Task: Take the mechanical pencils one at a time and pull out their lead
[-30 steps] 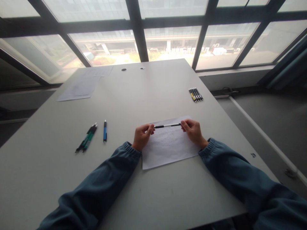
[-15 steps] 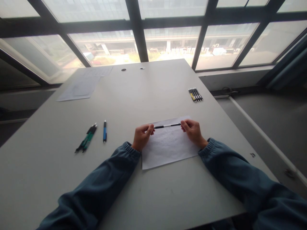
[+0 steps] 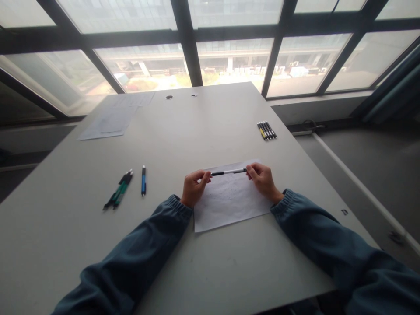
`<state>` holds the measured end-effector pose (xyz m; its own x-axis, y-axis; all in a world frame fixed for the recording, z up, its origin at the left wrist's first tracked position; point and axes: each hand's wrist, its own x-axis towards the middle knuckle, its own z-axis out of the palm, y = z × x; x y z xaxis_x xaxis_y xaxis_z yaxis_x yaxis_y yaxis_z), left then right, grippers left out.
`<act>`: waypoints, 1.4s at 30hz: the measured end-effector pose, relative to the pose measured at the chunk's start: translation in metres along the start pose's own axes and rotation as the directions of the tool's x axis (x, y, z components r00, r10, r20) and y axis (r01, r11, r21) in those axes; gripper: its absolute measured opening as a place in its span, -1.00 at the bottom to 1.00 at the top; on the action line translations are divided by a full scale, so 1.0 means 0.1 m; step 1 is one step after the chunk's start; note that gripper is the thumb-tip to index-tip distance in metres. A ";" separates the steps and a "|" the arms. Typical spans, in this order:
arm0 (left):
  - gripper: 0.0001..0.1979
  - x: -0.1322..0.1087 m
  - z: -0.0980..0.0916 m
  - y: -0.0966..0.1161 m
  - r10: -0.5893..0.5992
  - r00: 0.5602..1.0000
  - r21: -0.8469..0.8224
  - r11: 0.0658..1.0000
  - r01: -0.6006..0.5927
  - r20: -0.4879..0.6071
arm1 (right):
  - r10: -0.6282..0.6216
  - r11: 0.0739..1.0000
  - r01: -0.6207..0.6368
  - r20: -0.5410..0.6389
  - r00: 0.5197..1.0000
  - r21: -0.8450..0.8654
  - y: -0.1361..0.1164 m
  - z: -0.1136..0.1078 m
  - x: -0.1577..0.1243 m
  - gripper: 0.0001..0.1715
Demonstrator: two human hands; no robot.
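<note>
Between my two hands a black and white pen is held lengthwise, nearly level. My left hand pinches its left end, and my right hand pinches the right end. The fingertips cover both ends of the pen. Beneath it lies a sheet of white paper with faint marks on it. Left of my left hand, a blue pen lies on the table, and beside that are green and black pens in a small bunch.
A row of several black pens, one with a yellow part, lies near the right edge of the white table. More papers are at the far left. Two round holes sit near the back edge, by the windows.
The pen has turned slightly about its length, so more of its white part shows. Both hands keep their grip in nearly the same place.
</note>
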<state>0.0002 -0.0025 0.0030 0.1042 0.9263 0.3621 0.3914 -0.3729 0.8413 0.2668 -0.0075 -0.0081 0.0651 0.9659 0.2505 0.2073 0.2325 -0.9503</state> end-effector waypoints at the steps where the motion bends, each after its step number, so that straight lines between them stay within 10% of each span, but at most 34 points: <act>1: -0.61 0.00 0.00 0.00 0.014 1.000 0.010 1.000 -0.014 -0.007 | 0.002 1.000 -0.002 0.005 1.000 0.008 0.00 0.00 0.00 -0.50; 42: -0.93 -0.01 0.02 0.01 0.355 0.935 0.142 0.925 -0.352 0.006 | 0.145 0.960 -0.148 0.030 0.989 0.238 -0.04 0.03 -0.03 -0.53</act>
<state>0.0027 -0.0035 0.0027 0.2417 0.7341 0.6346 0.4555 -0.6633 0.5937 0.2624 -0.0113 -0.0061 0.0650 0.9924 0.1045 -0.0430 0.1074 -0.9933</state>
